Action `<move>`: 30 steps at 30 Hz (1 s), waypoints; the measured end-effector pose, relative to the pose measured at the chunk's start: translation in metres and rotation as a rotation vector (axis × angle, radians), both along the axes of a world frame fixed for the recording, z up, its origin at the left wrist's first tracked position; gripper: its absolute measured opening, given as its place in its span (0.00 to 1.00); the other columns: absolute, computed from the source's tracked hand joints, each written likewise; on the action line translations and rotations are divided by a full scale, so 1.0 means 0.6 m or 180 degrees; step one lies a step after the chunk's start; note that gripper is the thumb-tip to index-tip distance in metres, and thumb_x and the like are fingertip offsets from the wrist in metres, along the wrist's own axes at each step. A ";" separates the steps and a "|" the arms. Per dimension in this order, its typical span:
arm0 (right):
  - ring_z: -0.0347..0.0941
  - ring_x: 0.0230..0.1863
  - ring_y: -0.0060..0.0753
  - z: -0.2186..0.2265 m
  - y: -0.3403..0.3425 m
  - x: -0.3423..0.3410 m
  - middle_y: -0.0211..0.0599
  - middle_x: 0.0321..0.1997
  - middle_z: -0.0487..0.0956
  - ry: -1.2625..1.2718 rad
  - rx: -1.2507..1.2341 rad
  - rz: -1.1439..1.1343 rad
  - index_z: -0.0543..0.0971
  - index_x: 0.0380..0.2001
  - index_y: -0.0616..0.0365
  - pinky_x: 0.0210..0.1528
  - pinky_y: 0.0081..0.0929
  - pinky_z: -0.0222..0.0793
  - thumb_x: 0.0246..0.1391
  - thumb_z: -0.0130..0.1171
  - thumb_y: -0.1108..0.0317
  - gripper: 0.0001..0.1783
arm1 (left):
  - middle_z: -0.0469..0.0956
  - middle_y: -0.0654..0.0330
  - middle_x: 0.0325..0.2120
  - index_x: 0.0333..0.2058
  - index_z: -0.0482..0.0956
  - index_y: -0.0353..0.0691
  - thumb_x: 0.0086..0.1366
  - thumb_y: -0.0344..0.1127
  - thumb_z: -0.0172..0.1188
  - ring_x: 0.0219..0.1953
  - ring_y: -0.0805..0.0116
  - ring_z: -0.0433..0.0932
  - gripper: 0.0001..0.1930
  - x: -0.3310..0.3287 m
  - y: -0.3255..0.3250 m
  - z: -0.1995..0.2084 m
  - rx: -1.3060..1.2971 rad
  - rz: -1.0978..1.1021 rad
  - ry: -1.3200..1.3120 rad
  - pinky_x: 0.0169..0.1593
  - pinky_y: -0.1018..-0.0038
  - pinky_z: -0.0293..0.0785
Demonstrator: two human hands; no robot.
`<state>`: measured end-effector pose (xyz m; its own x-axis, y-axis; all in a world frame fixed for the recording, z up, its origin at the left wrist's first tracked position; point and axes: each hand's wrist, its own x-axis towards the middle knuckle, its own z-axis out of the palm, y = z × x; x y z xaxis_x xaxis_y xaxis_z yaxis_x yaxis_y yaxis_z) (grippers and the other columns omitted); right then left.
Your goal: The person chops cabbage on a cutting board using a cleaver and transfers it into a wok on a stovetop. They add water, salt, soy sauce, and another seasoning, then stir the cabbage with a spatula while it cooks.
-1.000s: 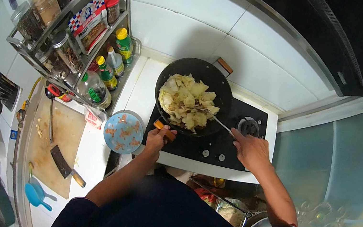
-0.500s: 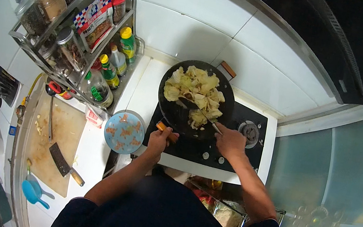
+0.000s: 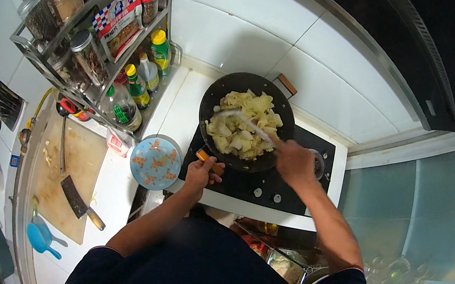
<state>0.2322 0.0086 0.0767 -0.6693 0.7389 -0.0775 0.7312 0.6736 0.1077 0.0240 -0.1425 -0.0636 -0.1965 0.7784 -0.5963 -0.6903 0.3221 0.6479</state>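
Note:
A black wok point(image 3: 222, 83) stands on the far left part of the stove, holding pale yellow-green cabbage pieces point(image 3: 249, 137). My left hand point(image 3: 201, 175) is closed around the wok's wooden handle point(image 3: 211, 162) at the near side. Above the right side of the wok, my right hand point(image 3: 296, 161) grips a metal spatula point(image 3: 257, 129). Its shaft reaches left across the cabbage and is smeared by motion, so the blade's outline is unclear. A second wooden handle point(image 3: 285, 85) sticks out at the wok's far right.
The black stove point(image 3: 231, 188) has a bare burner at right. Left of it sits a blue patterned plate point(image 3: 155, 163). A cleaver point(image 3: 74, 197) and long-handled ladle point(image 3: 63, 140) lie on the cutting board point(image 3: 78, 158), near a blue scoop point(image 3: 40, 238). A metal rack point(image 3: 167, 16) holds bottles and jars.
My right hand has moved slightly up and right, and the spatula has swung from within the cabbage to above it. The cabbage has shifted toward the near side. My left hand stays on the handle.

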 end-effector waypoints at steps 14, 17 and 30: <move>0.57 0.14 0.18 -0.129 0.186 0.036 0.28 0.19 0.72 0.1367 -0.3276 -0.2386 0.84 0.43 0.59 0.15 0.22 0.53 0.67 0.57 0.59 0.15 | 0.85 0.53 0.40 0.44 0.76 0.37 0.74 0.49 0.57 0.21 0.72 0.74 0.18 -0.012 0.003 -0.024 0.0109 -0.0357 0.0404 0.27 0.74 0.69; 0.72 0.19 0.33 -0.164 0.175 0.047 0.38 0.22 0.78 0.1382 -0.2184 -0.1267 0.83 0.52 0.54 0.21 0.35 0.65 0.67 0.56 0.56 0.18 | 0.86 0.53 0.39 0.44 0.76 0.39 0.73 0.50 0.57 0.21 0.72 0.74 0.18 -0.012 0.006 -0.011 -0.0094 -0.0427 0.0461 0.27 0.73 0.70; 0.78 0.24 0.45 0.027 -0.037 0.063 0.39 0.24 0.80 -0.0304 0.0209 0.0313 0.76 0.59 0.48 0.26 0.44 0.71 0.67 0.55 0.56 0.21 | 0.86 0.56 0.37 0.42 0.77 0.38 0.74 0.45 0.56 0.19 0.75 0.73 0.15 -0.009 0.003 0.007 -0.0149 -0.0269 0.0372 0.24 0.77 0.67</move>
